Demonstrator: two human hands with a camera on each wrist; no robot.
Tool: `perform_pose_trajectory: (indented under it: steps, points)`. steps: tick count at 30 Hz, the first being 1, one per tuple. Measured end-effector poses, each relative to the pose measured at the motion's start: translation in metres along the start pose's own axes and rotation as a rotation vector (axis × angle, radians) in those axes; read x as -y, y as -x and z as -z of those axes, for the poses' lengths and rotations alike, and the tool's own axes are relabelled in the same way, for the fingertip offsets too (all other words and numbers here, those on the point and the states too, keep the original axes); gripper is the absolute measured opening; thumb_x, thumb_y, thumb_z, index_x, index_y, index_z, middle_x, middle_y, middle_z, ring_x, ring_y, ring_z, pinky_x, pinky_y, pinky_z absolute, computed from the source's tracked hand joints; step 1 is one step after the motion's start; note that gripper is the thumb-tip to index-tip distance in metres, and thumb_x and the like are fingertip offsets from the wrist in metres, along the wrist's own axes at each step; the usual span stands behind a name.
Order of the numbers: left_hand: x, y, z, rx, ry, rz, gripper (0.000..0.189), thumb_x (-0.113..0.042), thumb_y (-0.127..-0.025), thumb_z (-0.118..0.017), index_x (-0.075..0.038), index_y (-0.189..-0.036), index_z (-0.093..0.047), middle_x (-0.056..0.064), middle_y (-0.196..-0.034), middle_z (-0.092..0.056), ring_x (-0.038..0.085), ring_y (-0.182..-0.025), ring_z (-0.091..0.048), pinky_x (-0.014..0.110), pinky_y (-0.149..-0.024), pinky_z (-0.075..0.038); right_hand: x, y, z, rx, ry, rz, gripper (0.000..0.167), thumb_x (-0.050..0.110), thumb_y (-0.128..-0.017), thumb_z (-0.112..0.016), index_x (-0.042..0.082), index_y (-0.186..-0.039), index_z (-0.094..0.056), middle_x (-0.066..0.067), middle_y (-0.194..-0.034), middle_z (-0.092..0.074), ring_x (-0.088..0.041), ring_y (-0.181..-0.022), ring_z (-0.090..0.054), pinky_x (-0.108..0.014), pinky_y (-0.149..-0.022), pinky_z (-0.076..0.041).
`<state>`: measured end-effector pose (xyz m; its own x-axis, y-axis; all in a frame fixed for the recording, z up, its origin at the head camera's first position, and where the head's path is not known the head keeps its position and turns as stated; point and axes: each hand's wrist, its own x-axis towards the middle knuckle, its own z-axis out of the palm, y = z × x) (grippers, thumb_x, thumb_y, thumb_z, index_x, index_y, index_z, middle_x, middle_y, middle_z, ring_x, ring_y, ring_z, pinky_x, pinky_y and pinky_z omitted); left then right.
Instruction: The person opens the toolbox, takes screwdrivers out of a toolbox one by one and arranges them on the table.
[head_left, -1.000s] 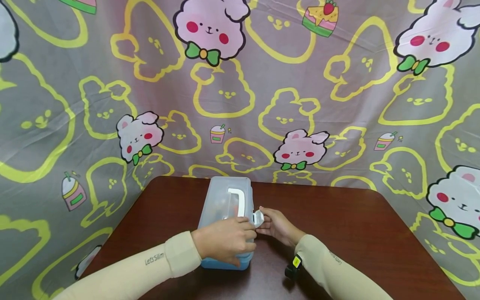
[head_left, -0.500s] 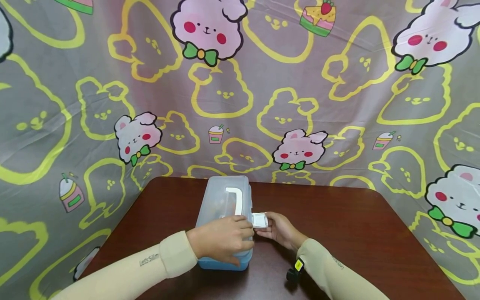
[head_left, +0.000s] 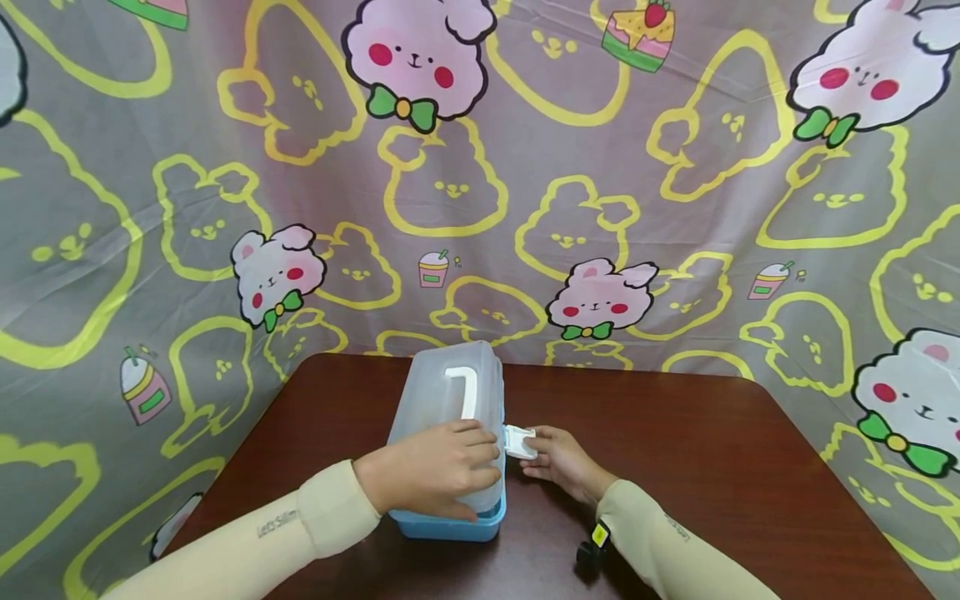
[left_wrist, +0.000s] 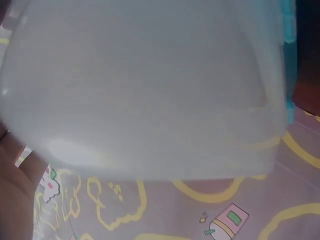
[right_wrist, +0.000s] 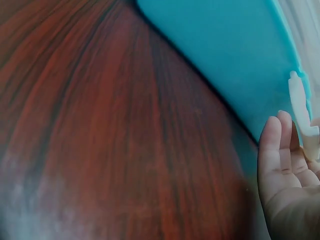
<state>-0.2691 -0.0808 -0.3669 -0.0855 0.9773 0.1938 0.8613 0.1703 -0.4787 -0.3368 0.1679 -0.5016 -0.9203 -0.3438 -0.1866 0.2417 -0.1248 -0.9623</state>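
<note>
A plastic storage box stands on the table, with a frosted lid [head_left: 429, 396] and a blue base [head_left: 450, 527]. A white handle [head_left: 469, 392] is on the lid. My left hand [head_left: 433, 468] lies over the lid's near part, fingers curled over its right edge, and the lid is slightly raised on that side. In the left wrist view the lid [left_wrist: 150, 90] hides most of the scene. My right hand [head_left: 564, 460] pinches the white latch [head_left: 514, 442], which sticks outward from the box's right side. In the right wrist view the fingers are beside the latch [right_wrist: 299, 102].
The dark brown table [head_left: 645, 467] extends on both sides of the box. A patterned cloth [head_left: 480, 208] hangs behind and around it. A small black camera [head_left: 588, 557] is strapped at the right wrist.
The latch has swung outward, away from the box's right side. The lid's right edge has risen off the base with my left hand on it. My right hand stays near the latch.
</note>
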Motion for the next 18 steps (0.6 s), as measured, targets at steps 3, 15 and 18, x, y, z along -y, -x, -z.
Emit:
perform_pose_trajectory:
  steps: [3, 15, 18]
  points:
    - [0.002, 0.005, 0.004, -0.031, 0.008, 0.011, 0.05, -0.061, -0.079, -0.071, -0.017, -0.105, -0.067, 0.0, -0.111, -0.064, 0.022, -0.114, -0.055, 0.038, -0.102, -0.041, -0.001, 0.0, 0.0, -0.03, 0.036, 0.004, 0.04, 0.014, -0.097, -0.058, -0.01, -0.126, -0.044, -0.012, -0.09, -0.062, -0.019, -0.072, -0.065, -0.035, -0.07, -0.056]
    - [0.007, 0.023, 0.013, -0.109, 0.039, 0.066, 0.052, -0.056, -0.08, -0.073, -0.014, -0.11, -0.068, 0.004, -0.113, -0.066, 0.025, -0.115, -0.057, 0.039, -0.101, -0.043, -0.003, 0.002, 0.003, -0.043, 0.104, 0.027, 0.044, 0.015, -0.095, -0.063, -0.011, -0.126, -0.047, -0.015, -0.094, -0.061, -0.021, -0.073, -0.064, -0.036, -0.07, -0.056]
    - [0.007, 0.026, 0.015, -0.103, 0.052, 0.087, 0.053, -0.055, -0.08, -0.073, -0.014, -0.113, -0.068, 0.004, -0.114, -0.066, 0.024, -0.115, -0.056, 0.039, -0.101, -0.043, -0.004, 0.001, 0.004, -0.041, 0.109, 0.022, 0.043, 0.015, -0.095, -0.063, -0.011, -0.126, -0.047, -0.016, -0.094, -0.061, -0.021, -0.073, -0.064, -0.036, -0.07, -0.056]
